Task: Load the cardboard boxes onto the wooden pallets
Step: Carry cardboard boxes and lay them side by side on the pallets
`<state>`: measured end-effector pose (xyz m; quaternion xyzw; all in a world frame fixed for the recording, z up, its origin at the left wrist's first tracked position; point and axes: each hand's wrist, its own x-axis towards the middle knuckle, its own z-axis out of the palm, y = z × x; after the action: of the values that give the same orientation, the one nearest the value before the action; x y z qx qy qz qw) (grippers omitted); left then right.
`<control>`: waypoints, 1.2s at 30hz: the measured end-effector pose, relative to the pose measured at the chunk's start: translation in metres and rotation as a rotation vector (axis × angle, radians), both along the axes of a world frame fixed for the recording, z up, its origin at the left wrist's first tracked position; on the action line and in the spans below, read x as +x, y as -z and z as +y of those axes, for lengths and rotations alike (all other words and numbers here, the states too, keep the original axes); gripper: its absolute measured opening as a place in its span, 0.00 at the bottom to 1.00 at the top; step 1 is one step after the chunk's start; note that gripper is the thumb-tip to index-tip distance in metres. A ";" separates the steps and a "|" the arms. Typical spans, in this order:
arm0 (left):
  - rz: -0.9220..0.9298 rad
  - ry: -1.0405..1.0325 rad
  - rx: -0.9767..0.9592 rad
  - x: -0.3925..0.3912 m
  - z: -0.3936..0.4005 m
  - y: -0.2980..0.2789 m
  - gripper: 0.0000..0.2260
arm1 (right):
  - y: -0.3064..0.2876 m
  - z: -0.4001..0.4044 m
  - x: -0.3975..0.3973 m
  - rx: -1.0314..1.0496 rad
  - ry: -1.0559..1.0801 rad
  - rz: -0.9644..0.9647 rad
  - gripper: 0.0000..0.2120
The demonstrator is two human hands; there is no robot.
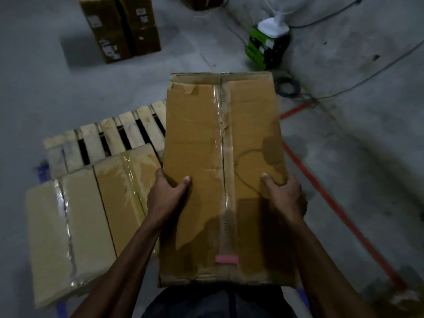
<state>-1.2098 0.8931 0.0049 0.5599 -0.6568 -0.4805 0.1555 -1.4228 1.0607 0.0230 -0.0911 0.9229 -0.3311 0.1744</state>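
- Held against my waist, the long cardboard box (220, 180) is riding lengthwise away from me, its taped seam running down the middle and a pink tape tab (226, 259) sitting at the near end.
- I am gripping it with both hands: my left hand (168, 191) is curling round the left edge with the thumb pressing on top, and my right hand (283, 193) is doing the same on the right edge.
- I am seeing the box closed and taped, so I cannot tell what is inside it.
- Below and to the left, the wooden pallet (110, 136) is lying on the floor, and the box is hanging partly over its right side, not yet set down.
- Two taped boxes (91, 210) are already lying flat side by side on the pallet's near half; they too are sealed.
- I am judging the far slats as bare and waiting, so this pallet looks roughly half loaded on its first layer.
- Farther off, two upright labelled cartons (121, 28) are standing on the floor, apparently still to be carried over.
- An orange cable (325, 187) is trailing along the floor to my right, near my path.
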 end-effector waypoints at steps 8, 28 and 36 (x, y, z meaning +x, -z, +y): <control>-0.113 -0.129 0.049 -0.048 -0.030 0.038 0.40 | 0.052 -0.084 -0.077 0.119 -0.195 -0.098 0.32; -0.416 -0.372 0.147 -0.095 -0.088 0.263 0.37 | 0.285 -0.199 -0.133 0.256 -0.434 -0.285 0.22; -0.442 -0.369 0.084 -0.089 -0.091 0.348 0.37 | 0.366 -0.204 -0.129 0.245 -0.442 -0.270 0.20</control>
<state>-1.2986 0.8017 -0.3436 0.7668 -0.5415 -0.3373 0.0703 -1.5522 0.8567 -0.3431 -0.2234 0.8822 -0.1799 0.3734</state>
